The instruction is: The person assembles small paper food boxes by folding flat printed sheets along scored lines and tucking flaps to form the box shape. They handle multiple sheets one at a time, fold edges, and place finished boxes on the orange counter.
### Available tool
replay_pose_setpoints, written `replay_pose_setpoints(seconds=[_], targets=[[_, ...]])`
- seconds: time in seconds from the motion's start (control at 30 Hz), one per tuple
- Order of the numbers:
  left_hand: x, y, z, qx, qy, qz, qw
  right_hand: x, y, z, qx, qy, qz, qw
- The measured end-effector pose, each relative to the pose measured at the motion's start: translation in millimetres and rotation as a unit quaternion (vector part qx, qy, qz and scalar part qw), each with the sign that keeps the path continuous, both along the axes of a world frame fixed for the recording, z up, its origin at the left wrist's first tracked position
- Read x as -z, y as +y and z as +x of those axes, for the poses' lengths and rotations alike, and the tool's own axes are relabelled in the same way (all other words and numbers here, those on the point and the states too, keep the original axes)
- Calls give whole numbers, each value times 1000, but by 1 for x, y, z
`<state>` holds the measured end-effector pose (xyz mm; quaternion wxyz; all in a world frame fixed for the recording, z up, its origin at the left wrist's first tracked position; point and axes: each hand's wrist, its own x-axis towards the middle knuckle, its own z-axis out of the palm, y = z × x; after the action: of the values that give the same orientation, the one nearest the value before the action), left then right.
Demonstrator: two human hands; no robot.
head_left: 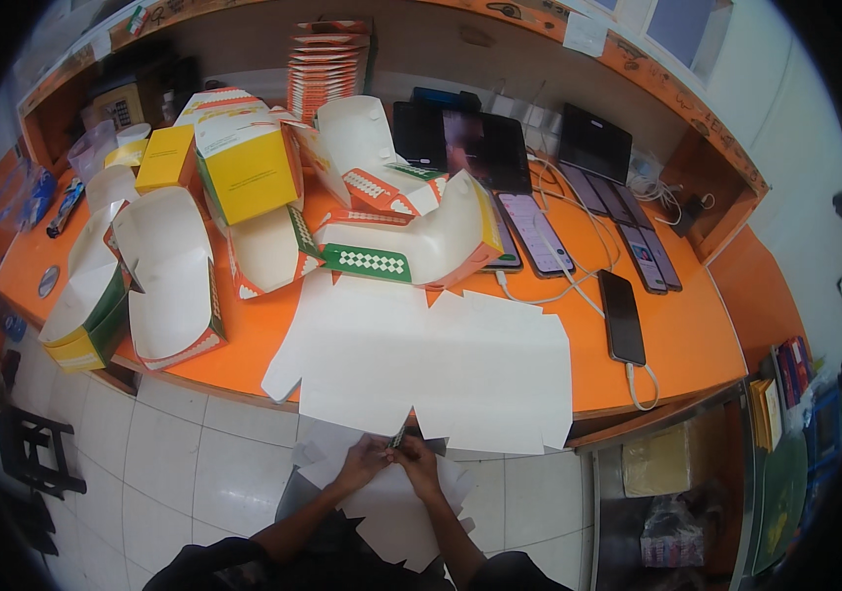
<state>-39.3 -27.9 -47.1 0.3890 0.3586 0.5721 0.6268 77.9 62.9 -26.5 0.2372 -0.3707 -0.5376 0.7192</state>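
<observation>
My left hand (370, 457) and my right hand (415, 460) meet just off the table's near edge. Both are closed, pinching a small dark patterned cardboard flap (398, 437) between the fingertips. Its join to a larger sheet is hidden by my fingers. Below my hands, a white notched box blank (396, 507) lies across my lap. Directly ahead, another white flat box blank (431, 360) is spread on the table, its near edge hanging over. Beyond it stands a folded open box (436, 246) with a green checked tab.
More open boxes (170, 276) crowd the left of the orange table (672, 345). Behind them rise a yellow and white box (249, 177) and a stack of folded cartons (327, 74). Several phones (623, 315) with white cables lie at right. A black stool (39, 448) stands on the floor.
</observation>
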Motion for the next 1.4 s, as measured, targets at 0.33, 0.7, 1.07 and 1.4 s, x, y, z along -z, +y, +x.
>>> replay_pose_setpoints(seconds=[0.33, 0.7, 1.07, 1.4], targets=[[-15, 0, 1, 23, 0, -11, 1000, 13, 0, 0, -29, -25, 53, 998], [-24, 5, 15, -252, 150, -30, 956, 33, 0, -7, 82, -119, 93, 985], [-12, 12, 6, -326, 74, -4, 942, 11, 0, 0, 135, 11, -49, 990], [6, 7, 1, -263, 83, -62, 959, 15, -5, -10, 192, -29, 94, 976]])
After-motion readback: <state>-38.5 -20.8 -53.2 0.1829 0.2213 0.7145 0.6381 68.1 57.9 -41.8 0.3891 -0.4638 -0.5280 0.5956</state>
